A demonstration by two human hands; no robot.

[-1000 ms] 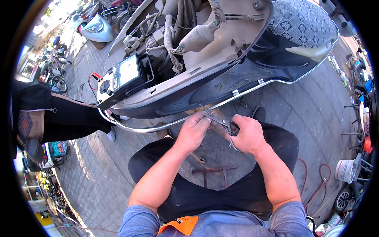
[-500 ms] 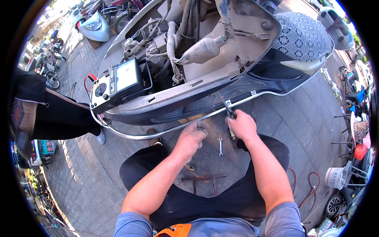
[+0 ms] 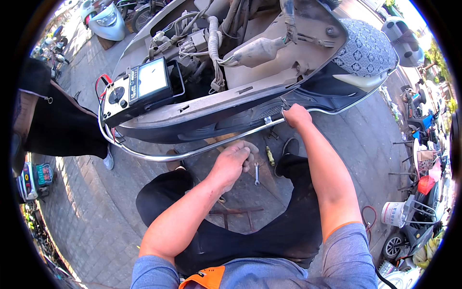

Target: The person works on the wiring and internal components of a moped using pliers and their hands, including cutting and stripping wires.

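Observation:
My right hand (image 3: pixel 297 115) is at the chrome rail (image 3: pixel 214 146) along the scooter's side, closed around a slim dark metal tool, apparently pliers (image 3: pixel 285 102). Only the tip shows past my fingers. A bright clamp (image 3: pixel 268 120) sits on the rail just left of that hand. My left hand (image 3: pixel 237 159) hovers below the rail, its dirty fingers curled together; whether anything is in them is hidden. Between my feet lie an open-end wrench (image 3: pixel 256 174) and a yellow-green object (image 3: pixel 270 155) on the paving.
An analog multimeter (image 3: pixel 139 89) rests on the scooter's opened body, beside exposed wiring (image 3: pixel 214 53). A patterned seat (image 3: pixel 366 48) is at the right. Another person's dark-trousered leg (image 3: pixel 67 125) stands left. A rusty metal frame (image 3: pixel 238 210) is beneath me; a white bucket (image 3: pixel 393 214) stands right.
My right hand has moved up and right along the rail with the tool, away from the clamp. My left hand stays low with fingers curled. The whole view has shifted a little.

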